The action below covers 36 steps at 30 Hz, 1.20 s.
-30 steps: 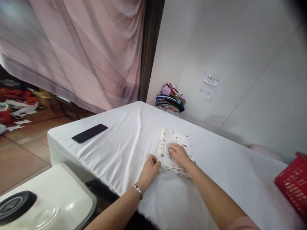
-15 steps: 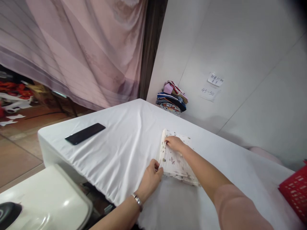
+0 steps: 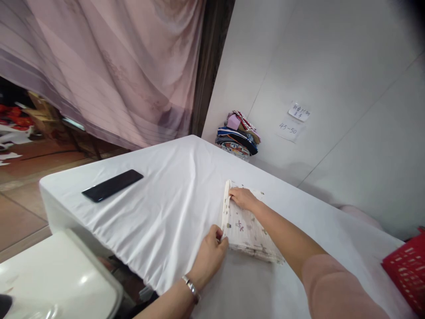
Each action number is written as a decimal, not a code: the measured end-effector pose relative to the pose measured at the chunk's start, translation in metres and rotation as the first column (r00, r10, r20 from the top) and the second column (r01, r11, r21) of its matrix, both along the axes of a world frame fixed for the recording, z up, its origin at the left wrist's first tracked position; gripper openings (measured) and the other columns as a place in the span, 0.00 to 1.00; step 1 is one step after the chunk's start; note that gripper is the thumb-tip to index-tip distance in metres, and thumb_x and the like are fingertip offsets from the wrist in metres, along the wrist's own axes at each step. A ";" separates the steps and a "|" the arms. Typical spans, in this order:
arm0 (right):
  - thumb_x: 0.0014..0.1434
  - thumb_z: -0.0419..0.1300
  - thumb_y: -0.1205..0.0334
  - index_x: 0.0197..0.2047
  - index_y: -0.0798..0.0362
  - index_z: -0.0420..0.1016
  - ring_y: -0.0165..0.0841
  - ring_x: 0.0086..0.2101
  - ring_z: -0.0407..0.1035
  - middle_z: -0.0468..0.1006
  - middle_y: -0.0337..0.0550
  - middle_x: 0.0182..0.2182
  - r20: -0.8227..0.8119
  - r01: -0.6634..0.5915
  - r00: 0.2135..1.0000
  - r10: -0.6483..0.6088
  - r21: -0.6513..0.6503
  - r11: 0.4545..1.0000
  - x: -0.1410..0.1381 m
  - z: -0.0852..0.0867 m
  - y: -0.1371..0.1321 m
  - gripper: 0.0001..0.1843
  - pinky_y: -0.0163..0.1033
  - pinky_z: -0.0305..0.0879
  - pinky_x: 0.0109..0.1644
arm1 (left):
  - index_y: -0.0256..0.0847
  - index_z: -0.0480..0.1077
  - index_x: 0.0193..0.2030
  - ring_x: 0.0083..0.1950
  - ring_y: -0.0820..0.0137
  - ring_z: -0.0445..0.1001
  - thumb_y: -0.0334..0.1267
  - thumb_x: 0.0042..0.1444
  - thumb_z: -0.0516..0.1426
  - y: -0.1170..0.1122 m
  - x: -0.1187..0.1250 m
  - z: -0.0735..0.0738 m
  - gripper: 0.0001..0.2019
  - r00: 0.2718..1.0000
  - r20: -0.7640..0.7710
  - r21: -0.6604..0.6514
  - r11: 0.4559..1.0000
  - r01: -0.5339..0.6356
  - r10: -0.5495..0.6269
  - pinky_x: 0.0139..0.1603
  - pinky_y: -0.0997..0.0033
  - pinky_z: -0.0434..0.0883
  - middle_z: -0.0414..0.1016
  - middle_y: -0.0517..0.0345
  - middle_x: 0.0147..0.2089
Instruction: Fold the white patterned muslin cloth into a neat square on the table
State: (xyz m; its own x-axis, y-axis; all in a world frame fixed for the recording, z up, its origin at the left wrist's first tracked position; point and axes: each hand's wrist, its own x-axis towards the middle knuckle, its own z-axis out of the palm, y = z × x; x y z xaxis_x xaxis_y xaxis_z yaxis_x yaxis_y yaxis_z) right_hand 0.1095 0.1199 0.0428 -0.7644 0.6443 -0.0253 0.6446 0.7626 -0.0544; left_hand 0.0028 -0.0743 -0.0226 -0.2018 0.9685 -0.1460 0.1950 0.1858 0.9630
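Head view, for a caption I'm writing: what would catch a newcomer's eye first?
The folded patterned cloth on the white-covered table, with the left hand at its near-left corner and the right hand on top. A black smartphone lies left, a red basket far right.

Over on the table (image 3: 172, 208), a smartphone (image 3: 113, 185) is lying left, a folded cloth (image 3: 245, 232) to its right. The left hand (image 3: 210, 248) is touching the cloth's near left corner; the right hand (image 3: 245, 199) is resting on it, farther back. Behind, by the wall (image 3: 332, 79), a clothes stack (image 3: 238, 137) is standing; far right, a basket (image 3: 407, 274) is sitting.
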 end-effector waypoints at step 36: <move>0.56 0.50 0.65 0.46 0.48 0.69 0.37 0.42 0.70 0.75 0.46 0.43 0.068 0.545 0.835 -0.546 0.033 0.838 -0.027 -0.009 0.020 0.15 0.36 0.59 0.35 | 0.43 0.55 0.30 0.23 0.74 0.60 0.33 0.51 0.49 -0.002 -0.001 0.009 0.03 0.999 0.024 -0.002 1.000 0.024 -0.024 0.26 0.74 0.54 0.57 0.69 0.20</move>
State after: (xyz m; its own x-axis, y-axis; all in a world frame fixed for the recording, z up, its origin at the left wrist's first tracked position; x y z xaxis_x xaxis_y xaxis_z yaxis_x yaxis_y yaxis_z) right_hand 0.0829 0.1400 0.0337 -0.2854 0.9568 -0.0561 0.9579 0.2866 0.0145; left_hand 0.0014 -0.0759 -0.0134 -0.1752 0.9726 -0.1528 0.1759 0.1836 0.9671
